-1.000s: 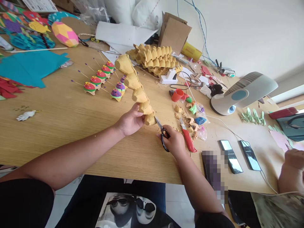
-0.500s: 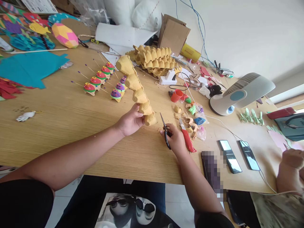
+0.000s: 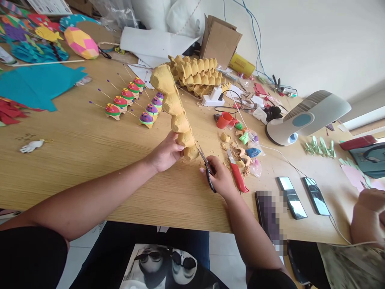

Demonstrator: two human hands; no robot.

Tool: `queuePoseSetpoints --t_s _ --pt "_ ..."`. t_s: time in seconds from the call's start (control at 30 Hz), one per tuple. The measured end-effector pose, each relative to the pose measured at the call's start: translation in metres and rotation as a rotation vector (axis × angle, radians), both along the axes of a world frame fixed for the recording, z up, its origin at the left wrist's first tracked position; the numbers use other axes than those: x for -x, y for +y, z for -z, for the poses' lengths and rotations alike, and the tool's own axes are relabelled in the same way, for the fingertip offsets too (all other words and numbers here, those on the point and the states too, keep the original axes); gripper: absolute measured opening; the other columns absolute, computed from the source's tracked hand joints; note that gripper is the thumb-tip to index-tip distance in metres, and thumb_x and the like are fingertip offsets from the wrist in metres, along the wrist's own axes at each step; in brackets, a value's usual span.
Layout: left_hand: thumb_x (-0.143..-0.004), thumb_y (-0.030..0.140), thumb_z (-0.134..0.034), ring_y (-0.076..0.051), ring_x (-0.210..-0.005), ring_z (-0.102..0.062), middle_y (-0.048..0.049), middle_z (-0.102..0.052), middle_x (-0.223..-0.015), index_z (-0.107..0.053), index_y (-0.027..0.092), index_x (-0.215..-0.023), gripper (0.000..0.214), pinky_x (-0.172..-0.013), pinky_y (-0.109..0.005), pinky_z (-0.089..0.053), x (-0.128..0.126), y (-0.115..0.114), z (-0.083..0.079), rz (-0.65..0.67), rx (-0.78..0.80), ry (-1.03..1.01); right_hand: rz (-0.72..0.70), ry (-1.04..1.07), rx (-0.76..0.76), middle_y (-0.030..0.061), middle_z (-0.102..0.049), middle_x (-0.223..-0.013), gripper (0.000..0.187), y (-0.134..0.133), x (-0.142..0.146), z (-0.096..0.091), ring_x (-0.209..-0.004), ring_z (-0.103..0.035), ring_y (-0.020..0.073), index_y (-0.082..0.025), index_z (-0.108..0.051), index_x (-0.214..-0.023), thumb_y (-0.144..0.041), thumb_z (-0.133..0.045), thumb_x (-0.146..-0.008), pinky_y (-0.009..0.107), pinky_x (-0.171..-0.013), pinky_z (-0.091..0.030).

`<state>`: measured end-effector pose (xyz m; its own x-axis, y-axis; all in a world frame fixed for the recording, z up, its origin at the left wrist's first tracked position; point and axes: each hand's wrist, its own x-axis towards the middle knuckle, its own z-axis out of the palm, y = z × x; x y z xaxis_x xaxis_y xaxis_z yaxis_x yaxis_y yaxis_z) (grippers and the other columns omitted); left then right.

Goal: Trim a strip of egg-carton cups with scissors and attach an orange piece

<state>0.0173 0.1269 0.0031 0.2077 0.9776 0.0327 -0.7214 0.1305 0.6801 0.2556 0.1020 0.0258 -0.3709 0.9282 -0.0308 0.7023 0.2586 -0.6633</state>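
Note:
My left hand [image 3: 168, 152] is closed around the lower end of a yellow egg carton strip [image 3: 173, 104], a single row of cups tilted up and away from me. In my right hand [image 3: 221, 176] is a pair of scissors [image 3: 208, 170] with black handles. The blade tips meet the near right edge of the strip, by its lowest cup; whether they cut into it I cannot tell. Behind the strip stand painted carton caterpillars, a purple and green one [image 3: 151, 111] and a red and green one [image 3: 124, 98].
Beside my right hand lies a red-handled utility knife [image 3: 237, 172] among carton scraps. Farther back are stacked egg cartons [image 3: 198, 74], a red cup [image 3: 224, 120] and a white fan [image 3: 306, 116]. Phones [image 3: 291, 197] and another person's hand [image 3: 371, 200] are at the right.
The scissors have moved left and their tips have come to the strip's edge. The strip's upper end has shifted slightly right.

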Motion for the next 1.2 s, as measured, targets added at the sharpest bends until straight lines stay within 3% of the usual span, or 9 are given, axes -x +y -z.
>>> queuePoseSetpoints --t_s 0.27,0.83,1.03,1.2 --pt "-0.072 0.017 -0.088 -0.017 -0.093 -0.072 0.0 -0.076 -0.103 -0.066 0.027 -0.12 0.054 -0.078 -0.028 -0.058 0.003 0.001 0.009 0.012 0.013 0.071 0.092 -0.097 0.007 -0.0011 -0.07 -0.078 0.033 0.004 -0.003 0.003 -0.068 -0.061 0.0179 -0.025 -0.069 -0.112 -0.049 -0.071 -0.09 0.027 -0.064 -0.041" --pt "-0.072 0.019 -0.091 -0.019 -0.091 -0.074 -0.0006 -0.076 -0.104 -0.066 0.028 -0.124 0.058 -0.077 -0.031 -0.057 0.003 0.0 0.012 0.007 0.017 0.156 0.083 -0.283 -0.113 0.0007 -0.07 -0.074 0.021 0.004 -0.006 0.0 -0.067 -0.062 0.02 -0.026 -0.073 -0.108 -0.04 -0.071 -0.092 0.027 -0.062 -0.037" --pt "-0.072 0.018 -0.091 -0.019 -0.09 -0.074 0.0004 -0.076 -0.102 -0.066 0.028 -0.122 0.057 -0.076 -0.031 -0.056 0.002 -0.001 0.011 0.006 0.023 0.147 0.071 -0.221 -0.086 0.0008 -0.07 -0.075 0.019 0.004 -0.007 0.001 -0.069 -0.063 0.0202 -0.026 -0.072 -0.104 -0.041 -0.07 -0.092 0.028 -0.065 -0.04" --pt "-0.073 0.019 -0.09 -0.018 -0.087 -0.073 0.0006 -0.075 -0.102 -0.067 0.028 -0.119 0.053 -0.073 -0.029 -0.056 0.003 0.0 0.013 0.039 0.035 0.126 0.091 -0.016 -0.021 0.0009 -0.07 -0.078 0.028 0.005 -0.008 0.005 -0.07 -0.061 0.0193 -0.024 -0.068 -0.106 -0.049 -0.067 -0.093 0.028 -0.064 -0.042"
